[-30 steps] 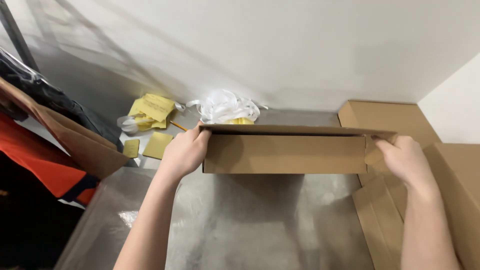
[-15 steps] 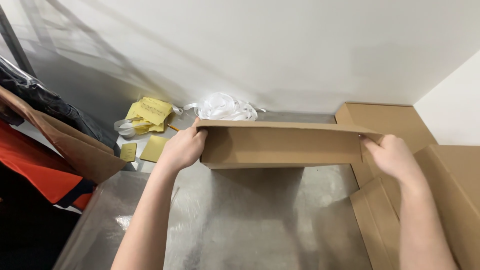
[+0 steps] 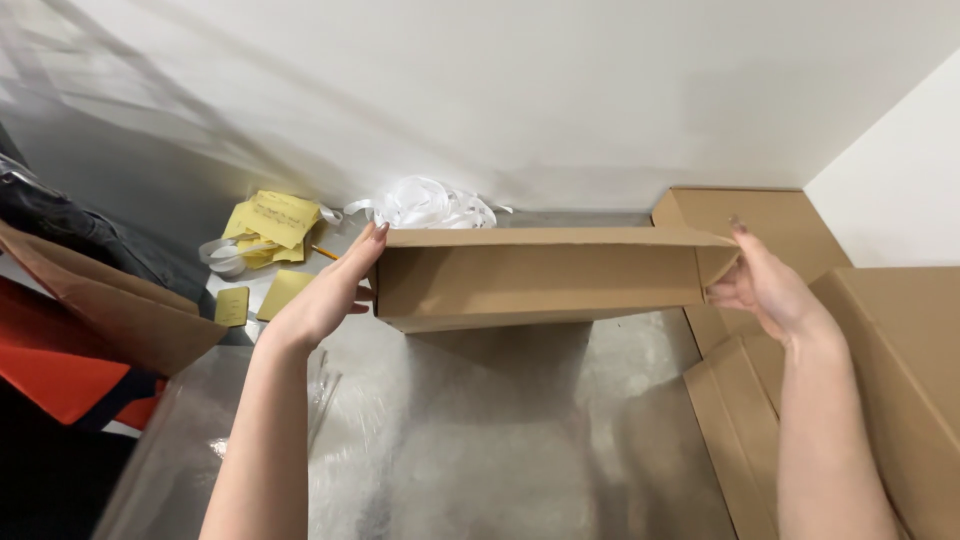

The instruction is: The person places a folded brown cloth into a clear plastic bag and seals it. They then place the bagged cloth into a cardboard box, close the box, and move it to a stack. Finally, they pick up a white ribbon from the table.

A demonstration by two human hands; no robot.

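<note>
Nearest the camera, two bare forearms reaching out over a grey, crinkled-looking metallic surface (image 3: 480, 440). Between them, held just above that surface — a long, shallow brown cardboard box (image 3: 545, 275), its open side turned toward the viewer, one flap lying flat along the top edge. Left hand (image 3: 330, 290) pressed flat against the box's left end, fingers extended upward along the corner, not curled round anything. Right hand (image 3: 765, 285) cupped against the right end, fingers spread and touching the small folded end flap; open rather than clenched. Box squeezed lightly between the two palms, then, rather than gripped.

Judged from this: folding or squaring-up of the box in progress, with the end flaps being pushed into place. Next move likely calls for even pressure from both sides and a tuck of the right end flap inward, keeping the top flap level.

To the right, stacked flat brown cardboard sheets (image 3: 870, 330) against the wall. To the left, a brown paper bag (image 3: 110, 310) over something orange. Farther back, yellow paper notes (image 3: 270, 220) and a tangle of white plastic ribbon (image 3: 425, 205) by the pale wall (image 3: 520, 90).
</note>
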